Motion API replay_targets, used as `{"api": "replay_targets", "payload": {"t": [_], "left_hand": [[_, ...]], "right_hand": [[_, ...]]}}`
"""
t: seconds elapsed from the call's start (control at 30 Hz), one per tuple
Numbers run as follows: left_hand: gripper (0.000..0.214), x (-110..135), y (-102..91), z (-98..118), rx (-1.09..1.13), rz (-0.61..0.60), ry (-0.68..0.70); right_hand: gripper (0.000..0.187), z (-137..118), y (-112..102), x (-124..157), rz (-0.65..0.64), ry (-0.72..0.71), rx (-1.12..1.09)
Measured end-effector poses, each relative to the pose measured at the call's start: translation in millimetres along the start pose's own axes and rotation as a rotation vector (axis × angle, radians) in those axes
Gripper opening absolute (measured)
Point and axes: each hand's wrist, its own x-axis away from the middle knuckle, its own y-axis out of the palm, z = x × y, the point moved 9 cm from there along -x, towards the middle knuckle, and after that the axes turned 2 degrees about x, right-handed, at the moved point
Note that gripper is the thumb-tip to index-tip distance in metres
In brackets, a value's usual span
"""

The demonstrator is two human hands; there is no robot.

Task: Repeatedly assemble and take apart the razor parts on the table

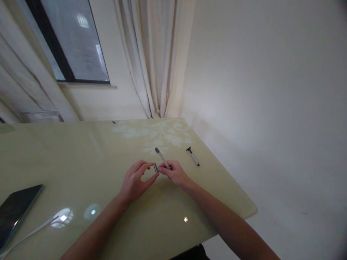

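Over the table, my left hand (135, 180) pinches a small rectangular piece (155, 168) between thumb and fingertips. It has green and dark stripes and resembles a razor cartridge, though it is too small to be sure. My right hand (175, 173) is closed around a toothbrush (163, 159) with a pale handle; its grey bristled head points up and away to the left. The right thumb tip is close to the small piece; whether it touches cannot be made out. Right of my hands lies a razor (194, 158) with a dark head and grey handle.
The glossy pale table (108, 155) has a rounded right corner beside the wall (271, 108). A dark tablet (18, 206) lies at the left, near a white cable (32, 233). One tiny dark object (114, 122) sits at the far edge, before the curtains (154, 54).
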Motion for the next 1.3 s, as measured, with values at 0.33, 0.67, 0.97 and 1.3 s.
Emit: {"api": "replay_targets", "payload": {"t": [0.33,0.67,0.97,1.3], "left_hand": [[0.031,5.0,3.5,-9.4,-0.096,-0.045,0.003],[0.031,11.8,5.0,-3.7,-0.033,-0.031,-0.026],[0.013,15.1,17.4,3.3,0.096,-0.135,0.004],[0.040,15.3,26.4,-2.1,0.237,-0.166,-0.024]], "right_hand": [[0.011,-4.6,14.8,-21.1,-0.113,0.034,0.068],[0.012,8.8,15.2,-3.0,-0.008,0.066,-0.072],[0.014,4.6,10.1,-0.7,0.017,0.109,-0.096],[0.024,5.3,23.7,-3.0,-0.160,0.035,-0.087]]}}
